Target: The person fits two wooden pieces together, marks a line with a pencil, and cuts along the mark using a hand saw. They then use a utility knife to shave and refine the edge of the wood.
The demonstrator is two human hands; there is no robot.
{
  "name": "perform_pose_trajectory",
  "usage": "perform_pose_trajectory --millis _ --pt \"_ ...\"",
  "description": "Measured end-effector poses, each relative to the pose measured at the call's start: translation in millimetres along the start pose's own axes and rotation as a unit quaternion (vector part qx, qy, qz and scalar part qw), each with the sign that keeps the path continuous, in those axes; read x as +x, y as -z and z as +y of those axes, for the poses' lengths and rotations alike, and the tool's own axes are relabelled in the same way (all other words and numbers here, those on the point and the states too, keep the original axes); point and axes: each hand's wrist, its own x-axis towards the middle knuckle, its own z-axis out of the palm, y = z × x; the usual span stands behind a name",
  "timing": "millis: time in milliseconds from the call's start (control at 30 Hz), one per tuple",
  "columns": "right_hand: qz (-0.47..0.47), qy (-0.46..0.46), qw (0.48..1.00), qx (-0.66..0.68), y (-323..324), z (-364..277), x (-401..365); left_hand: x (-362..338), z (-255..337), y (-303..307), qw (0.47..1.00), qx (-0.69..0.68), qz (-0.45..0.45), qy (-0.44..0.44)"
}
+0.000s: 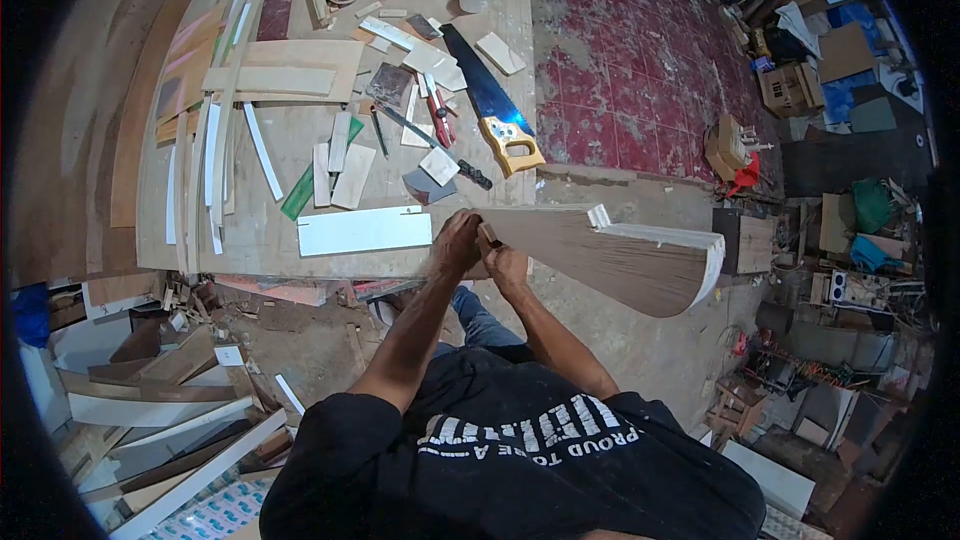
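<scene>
Holding curved panel [620, 255], left hand [456, 245], right hand [507, 266]; long axis rightward.

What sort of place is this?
Most likely a woodworking workshop: a handsaw lies on a workbench strewn with offcuts, a curved wooden panel juts from it, and scrap boards pile up alongside.

Single view, head-mounted, fisheye with dark rounded corners. Faces forward and steeply down: wearer's black shirt [520, 460] fills the bottom edge. Left hand [455, 245] and right hand [505, 265] sit close, at frame centre, on the workbench's [260, 240] near edge. Curved wood panel [620, 260] overhangs to the right. Red tiled floor [640, 70] sits far, upper right.
</scene>
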Motion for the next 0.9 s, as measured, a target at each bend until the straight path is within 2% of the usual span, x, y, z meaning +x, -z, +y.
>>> perform_pose_trajectory --millis 133,200,233,300,433,533,600,733,900 --pt "-0.015 0.018 0.999 -0.025 -1 7 -5 -2 -5 -7 1.0 0.001 -0.004 0.015" --pt "0.021 0.092 0.996 0.002 2 4 -4 -2 -13 -12 1.0 0.0 0.008 -0.02" --pt "0.022 0.093 0.995 0.001 3 2 -2 -2 -19 -15 1.0 0.0 0.01 -0.021" --pt "0.011 0.016 1.0 0.008 7 -5 3 -1 -25 -17 0.999 -0.002 0.005 -0.053" --pt "0.018 0.005 0.999 0.045 12 -14 5 -2 -15 -11 0.999 -0.008 0.013 -0.048" --pt "-0.015 0.012 0.998 0.051 17 -16 6 -4 -11 -9 0.999 -0.012 0.027 -0.04" --pt "-0.027 -0.019 0.997 0.076 19 -18 6 -3 -10 -12 0.999 0.011 0.029 -0.036" --pt "-0.022 -0.008 0.998 0.052 14 -13 4 -4 -8 -11 0.999 0.022 0.026 -0.025" --pt "0.033 0.033 0.998 0.046 17 -18 6 -5 -7 -12 1.0 0.003 0.005 -0.002"
